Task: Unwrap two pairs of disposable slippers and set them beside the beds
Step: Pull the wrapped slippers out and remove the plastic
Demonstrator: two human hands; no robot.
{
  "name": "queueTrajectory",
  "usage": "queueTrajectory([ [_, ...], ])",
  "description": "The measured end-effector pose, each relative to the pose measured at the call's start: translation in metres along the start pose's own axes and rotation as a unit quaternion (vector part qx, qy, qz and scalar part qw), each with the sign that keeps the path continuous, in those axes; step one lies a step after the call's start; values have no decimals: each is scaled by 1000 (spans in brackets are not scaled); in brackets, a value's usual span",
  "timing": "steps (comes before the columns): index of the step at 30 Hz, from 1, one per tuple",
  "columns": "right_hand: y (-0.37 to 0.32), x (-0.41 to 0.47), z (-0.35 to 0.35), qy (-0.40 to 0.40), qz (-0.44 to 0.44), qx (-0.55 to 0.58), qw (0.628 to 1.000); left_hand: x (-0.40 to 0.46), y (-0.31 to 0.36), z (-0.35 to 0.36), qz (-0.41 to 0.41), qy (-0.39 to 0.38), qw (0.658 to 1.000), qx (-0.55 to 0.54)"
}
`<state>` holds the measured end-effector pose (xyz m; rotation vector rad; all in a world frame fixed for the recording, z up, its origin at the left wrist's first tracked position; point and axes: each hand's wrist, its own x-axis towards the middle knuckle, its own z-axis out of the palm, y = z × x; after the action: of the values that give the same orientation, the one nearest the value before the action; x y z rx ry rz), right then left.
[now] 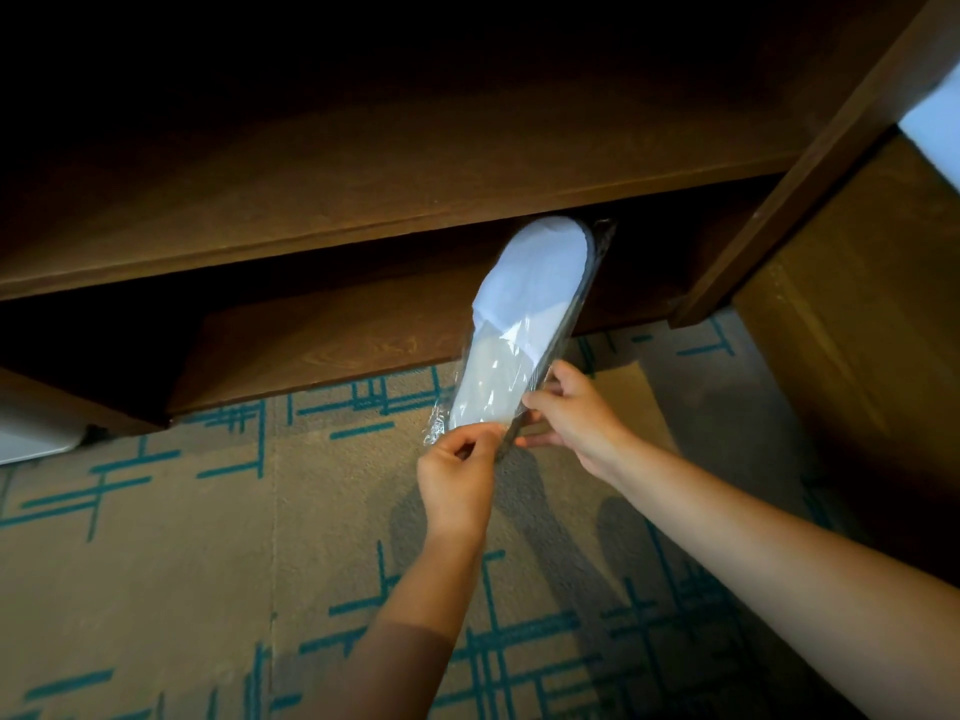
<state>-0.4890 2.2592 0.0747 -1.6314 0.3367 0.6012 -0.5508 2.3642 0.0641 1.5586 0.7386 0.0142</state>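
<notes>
A pair of white disposable slippers (524, 309) sits inside a clear plastic wrapper, held up in the air with the toe end pointing away toward a wooden shelf. My left hand (457, 480) pinches the crinkled plastic at the near, heel end of the wrapper. My right hand (574, 415) grips the same end from the right side, with fingers curled round the pack's edge. Both hands meet at the pack's near end. No other pair of slippers is in view.
A dark wooden shelf unit (322, 220) with a low open compartment spans the top. A wooden post (810, 163) and a brown panel (857, 324) stand on the right. Beige carpet with teal line patterns (171, 511) covers the floor. A white object (31, 433) shows at the left edge.
</notes>
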Motion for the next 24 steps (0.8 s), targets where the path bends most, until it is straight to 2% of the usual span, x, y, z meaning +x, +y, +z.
queueTrajectory([
  [3,0,1,4,-4,7,23,1000,-4,0,5,-67,46,991,-104],
  [7,3,3,2,-9,14,26,1000,-8,9,5,-173,68,939,-290],
  [9,4,3,1,-8,13,23,1000,-6,13,3,-186,79,921,-334],
  [11,5,4,-1,0,12,30,999,-7,14,1,-177,84,920,-340],
  [15,5,4,-4,-7,-15,-22,1000,-7,11,-8,-128,85,965,-212],
  [18,5,2,-5,-14,-51,-71,996,7,7,-14,-36,51,998,16],
  [20,5,1,-1,-9,-60,-75,995,10,4,-12,-20,-22,982,187],
  [21,5,1,1,-5,-64,-80,995,9,2,-10,-18,-47,972,230],
  [24,7,-1,7,-5,-74,-108,991,5,0,-8,3,-66,966,250],
])
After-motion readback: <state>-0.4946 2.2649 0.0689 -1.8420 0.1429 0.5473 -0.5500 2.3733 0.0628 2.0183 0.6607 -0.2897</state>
